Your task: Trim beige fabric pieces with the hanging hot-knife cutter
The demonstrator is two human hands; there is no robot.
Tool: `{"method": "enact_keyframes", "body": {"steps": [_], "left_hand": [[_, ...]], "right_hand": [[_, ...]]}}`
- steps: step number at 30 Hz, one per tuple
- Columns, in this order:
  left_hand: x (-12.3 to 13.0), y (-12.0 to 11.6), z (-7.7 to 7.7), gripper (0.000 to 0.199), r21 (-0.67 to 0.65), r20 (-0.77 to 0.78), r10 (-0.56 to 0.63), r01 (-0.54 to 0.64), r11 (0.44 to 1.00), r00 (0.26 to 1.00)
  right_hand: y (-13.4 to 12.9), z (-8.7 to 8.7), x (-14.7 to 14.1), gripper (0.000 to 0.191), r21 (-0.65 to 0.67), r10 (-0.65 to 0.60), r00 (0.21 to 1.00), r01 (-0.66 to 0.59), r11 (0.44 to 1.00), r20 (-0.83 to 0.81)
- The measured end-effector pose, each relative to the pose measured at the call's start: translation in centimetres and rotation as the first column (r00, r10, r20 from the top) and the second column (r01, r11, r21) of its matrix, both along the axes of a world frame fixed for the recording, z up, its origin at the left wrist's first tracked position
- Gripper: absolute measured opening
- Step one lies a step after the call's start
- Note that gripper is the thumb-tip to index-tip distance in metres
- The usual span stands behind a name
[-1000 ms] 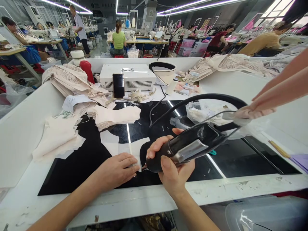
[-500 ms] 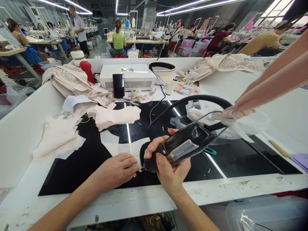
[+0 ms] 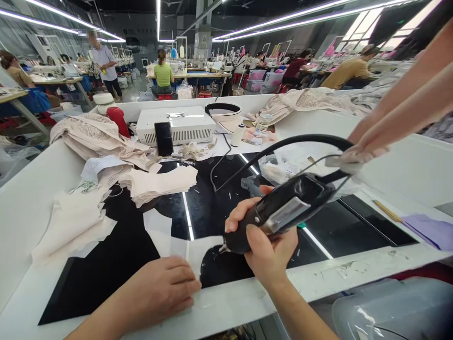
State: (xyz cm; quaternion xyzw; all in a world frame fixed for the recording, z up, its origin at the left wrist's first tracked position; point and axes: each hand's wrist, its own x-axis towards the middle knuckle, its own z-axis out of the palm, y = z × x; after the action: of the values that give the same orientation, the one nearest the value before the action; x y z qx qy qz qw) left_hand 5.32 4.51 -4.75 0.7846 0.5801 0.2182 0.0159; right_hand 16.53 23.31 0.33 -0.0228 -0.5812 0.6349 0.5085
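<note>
My right hand (image 3: 267, 245) is wrapped round a black corded hand tool (image 3: 283, 208) with a silver metal lever on its side. The tool's thin metal tip (image 3: 223, 247) points left, over the black work surface and just clear of the pale fabric's edge. Close to the table's front edge, my left hand (image 3: 166, 288) lies palm down with its fingers stretched over a pale fabric piece (image 3: 182, 248), slightly blurred. That piece has a curved cutout on its right side; my fingers cover its near end.
A pale fabric strap (image 3: 399, 120) from the upper right holds up the tool's black cable (image 3: 300, 138). Stacked pale pieces (image 3: 163, 182) lie left of centre. Behind stand a white metal box (image 3: 177, 125), a phone (image 3: 163, 139) and a red bottle (image 3: 118, 122). A yellow-handled tool (image 3: 387, 210) lies right.
My right hand has drawn the tool right and slightly up, so its tip is apart from the fabric. My left hand has shifted down towards the front edge. The camera view has tilted upward.
</note>
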Motion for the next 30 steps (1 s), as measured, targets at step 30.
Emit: {"method": "enact_keyframes", "body": {"steps": [30], "left_hand": [[0.2,5.6,-2.8,0.028,0.158,-0.158,0.131,-0.106,0.982,0.979]], "right_hand": [[1.4,-0.8,0.1,0.034,-0.017,-0.063,0.996,0.064,0.998,0.066]]}}
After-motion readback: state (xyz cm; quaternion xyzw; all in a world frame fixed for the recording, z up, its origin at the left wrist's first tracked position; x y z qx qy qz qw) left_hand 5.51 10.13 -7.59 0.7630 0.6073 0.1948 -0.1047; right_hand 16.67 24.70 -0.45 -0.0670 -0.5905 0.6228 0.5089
